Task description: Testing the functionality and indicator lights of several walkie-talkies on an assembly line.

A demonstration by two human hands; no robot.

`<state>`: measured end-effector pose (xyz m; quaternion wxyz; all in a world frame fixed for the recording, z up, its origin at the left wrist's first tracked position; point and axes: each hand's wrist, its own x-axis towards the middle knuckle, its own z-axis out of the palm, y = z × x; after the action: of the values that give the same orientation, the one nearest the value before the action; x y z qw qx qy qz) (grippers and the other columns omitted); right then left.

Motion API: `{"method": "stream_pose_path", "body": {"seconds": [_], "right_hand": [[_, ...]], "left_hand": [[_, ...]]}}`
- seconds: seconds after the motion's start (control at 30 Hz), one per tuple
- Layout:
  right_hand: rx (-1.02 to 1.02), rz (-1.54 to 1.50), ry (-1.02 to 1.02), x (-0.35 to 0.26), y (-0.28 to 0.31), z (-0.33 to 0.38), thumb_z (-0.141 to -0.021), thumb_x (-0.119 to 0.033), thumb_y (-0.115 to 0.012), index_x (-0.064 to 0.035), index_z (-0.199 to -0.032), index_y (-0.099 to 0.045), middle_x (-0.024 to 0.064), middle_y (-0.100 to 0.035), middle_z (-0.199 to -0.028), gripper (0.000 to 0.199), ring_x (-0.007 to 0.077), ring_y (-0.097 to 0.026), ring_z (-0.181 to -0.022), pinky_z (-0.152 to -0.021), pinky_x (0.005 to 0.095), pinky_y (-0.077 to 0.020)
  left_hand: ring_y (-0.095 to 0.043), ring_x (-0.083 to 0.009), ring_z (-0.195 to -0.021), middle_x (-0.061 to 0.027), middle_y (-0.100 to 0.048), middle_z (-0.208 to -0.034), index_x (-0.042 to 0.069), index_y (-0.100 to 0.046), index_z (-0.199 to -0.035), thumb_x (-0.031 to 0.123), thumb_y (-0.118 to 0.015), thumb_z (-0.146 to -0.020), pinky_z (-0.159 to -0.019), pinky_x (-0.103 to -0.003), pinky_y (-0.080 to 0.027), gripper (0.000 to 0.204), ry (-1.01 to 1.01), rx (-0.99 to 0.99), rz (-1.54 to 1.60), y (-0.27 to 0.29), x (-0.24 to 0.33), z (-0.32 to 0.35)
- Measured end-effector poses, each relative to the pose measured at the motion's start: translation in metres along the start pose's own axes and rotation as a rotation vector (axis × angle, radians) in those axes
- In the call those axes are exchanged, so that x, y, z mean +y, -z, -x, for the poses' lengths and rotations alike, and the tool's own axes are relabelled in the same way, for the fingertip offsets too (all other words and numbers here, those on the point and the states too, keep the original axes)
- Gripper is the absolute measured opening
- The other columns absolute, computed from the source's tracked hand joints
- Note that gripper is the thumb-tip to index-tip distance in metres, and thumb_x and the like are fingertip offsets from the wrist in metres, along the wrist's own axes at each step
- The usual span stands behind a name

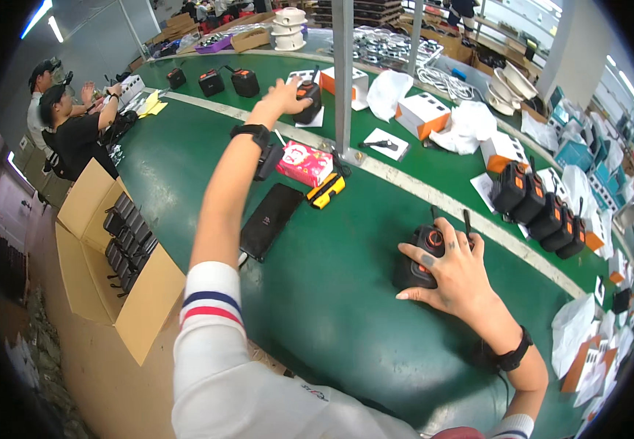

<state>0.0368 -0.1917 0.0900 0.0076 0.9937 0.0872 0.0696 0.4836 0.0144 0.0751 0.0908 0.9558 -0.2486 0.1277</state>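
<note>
My right hand [460,272] is wrapped over a black boxy device [412,276] with an orange ring on it, standing on the green table [324,300]. The fingers go across its top and the thumb lies along its near side. Farther off, my left arm stretches across the table. My left hand [283,98] grips another black boxy device [307,104] at its left side and top, partly hiding it. Beneath that device is a piece of white paper [315,121]. A black phone-like slab [271,221], a pink packet [304,164] and a yellow-and-black tool [326,192] lie between my arms.
A metal post [342,80] rises from the table between my hands' positions. Several black devices [544,212] stand in a row at right, near orange-and-white boxes [423,115] and white plastic bags [467,128]. An open carton [145,304] sits at left; two people [75,128] work beyond it.
</note>
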Motion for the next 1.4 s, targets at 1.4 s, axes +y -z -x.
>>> {"method": "stream_pose_path", "body": {"seconds": [1.4], "right_hand": [[0.224,-0.012,-0.345,-0.12,0.012,0.189,-0.075,-0.037,-0.071,-0.0094,-0.119,-0.058,0.0171,-0.047,-0.125,0.054,0.0327,-0.047,-0.113,-0.1,0.0516,-0.0282]], "left_hand": [[-0.051,-0.0246,-0.08,-0.014,-0.049,-0.097,0.009,-0.062,-0.099,0.019,-0.088,-0.055,-0.059,-0.031,-0.045,0.052,-0.513,0.299,0.598,0.055,0.205,0.453]]}}
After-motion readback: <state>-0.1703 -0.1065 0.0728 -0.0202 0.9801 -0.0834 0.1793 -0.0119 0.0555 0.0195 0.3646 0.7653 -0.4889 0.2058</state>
